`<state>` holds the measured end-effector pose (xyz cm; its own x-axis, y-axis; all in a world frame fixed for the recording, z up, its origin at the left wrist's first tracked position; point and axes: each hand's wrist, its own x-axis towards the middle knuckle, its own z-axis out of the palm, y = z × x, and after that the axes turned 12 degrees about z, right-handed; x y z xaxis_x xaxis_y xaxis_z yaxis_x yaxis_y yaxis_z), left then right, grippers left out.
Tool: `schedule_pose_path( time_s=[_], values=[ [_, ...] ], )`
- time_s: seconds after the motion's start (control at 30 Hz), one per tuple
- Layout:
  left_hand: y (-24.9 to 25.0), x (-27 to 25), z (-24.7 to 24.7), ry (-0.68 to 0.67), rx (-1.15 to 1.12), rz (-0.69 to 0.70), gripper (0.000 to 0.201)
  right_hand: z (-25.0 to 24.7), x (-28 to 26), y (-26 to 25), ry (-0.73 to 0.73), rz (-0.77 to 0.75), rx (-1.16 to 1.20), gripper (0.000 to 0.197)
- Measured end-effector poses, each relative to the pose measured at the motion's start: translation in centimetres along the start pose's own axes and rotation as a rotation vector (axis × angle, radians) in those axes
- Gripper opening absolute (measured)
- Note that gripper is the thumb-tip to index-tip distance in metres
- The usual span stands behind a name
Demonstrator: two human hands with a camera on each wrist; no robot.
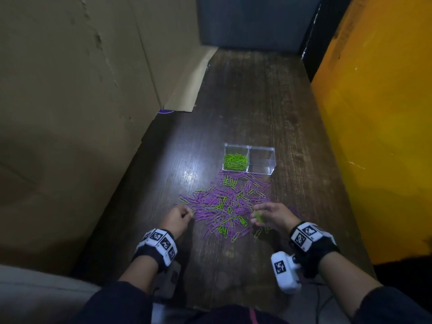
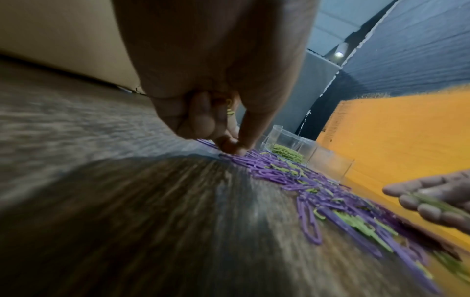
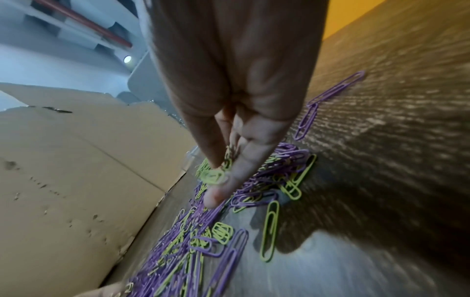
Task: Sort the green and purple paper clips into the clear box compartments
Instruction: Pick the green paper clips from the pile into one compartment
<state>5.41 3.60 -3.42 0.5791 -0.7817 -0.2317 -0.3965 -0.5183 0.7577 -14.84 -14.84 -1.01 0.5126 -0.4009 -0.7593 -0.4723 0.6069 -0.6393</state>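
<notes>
On dark wood table (image 1: 245, 101) (cardboard left, orange wall right): both hands pinch green clips (image 3: 212, 176).

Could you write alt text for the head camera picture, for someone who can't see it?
Two hands, left hand and right hand, pick green clips from a mixed pile of green and purple paper clips on a dark wooden table. Beyond it, a clear box holds green clips in its left compartment only.

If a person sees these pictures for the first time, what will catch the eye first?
First the pile of purple and green paper clips spread on the dark wooden table. Beyond it stands the clear box, green clips in its left compartment only. At the pile's near edge, the left hand and right hand both hold green clips.
</notes>
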Motion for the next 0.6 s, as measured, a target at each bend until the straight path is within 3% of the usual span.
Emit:
schedule_pose_path(
  time_s=[0.13, 0.27, 0.33, 0.47, 0.53, 0.6],
  values=[
    [1.0, 0.5, 0.6, 0.012, -0.094, 0.011, 0.025, -0.1, -0.1, 0.5, 0.036, -0.001, -0.024, 0.022],
    [1.6, 0.7, 0.6, 0.115, -0.271, -0.095, 0.033, -0.3, -0.6, 0.3, 0.012, 0.078, 0.069, 0.025],
    [1.8, 0.7, 0.5, 0.095, -0.344, -0.160, 0.037, -0.3, -0.5, 0.3, 0.024, 0.096, 0.024, 0.025],
    [2.0, 0.1, 1.1, -0.084, 0.055, 0.040, 0.027, 0.1, -0.1, 0.5, 0.316, -0.196, -0.678, 0.034],
    [2.7, -0.2, 1.9, -0.178, 0.312, 0.107, 0.017, 0.8, -0.2, 1.0, 0.376, -0.242, -0.968, 0.023],
    [3.7, -0.2, 2.7, -0.179, 0.529, 0.171, 0.024, 1.9, -0.3, 1.4, 0.437, -0.244, -1.213, 0.012]
  ],
)
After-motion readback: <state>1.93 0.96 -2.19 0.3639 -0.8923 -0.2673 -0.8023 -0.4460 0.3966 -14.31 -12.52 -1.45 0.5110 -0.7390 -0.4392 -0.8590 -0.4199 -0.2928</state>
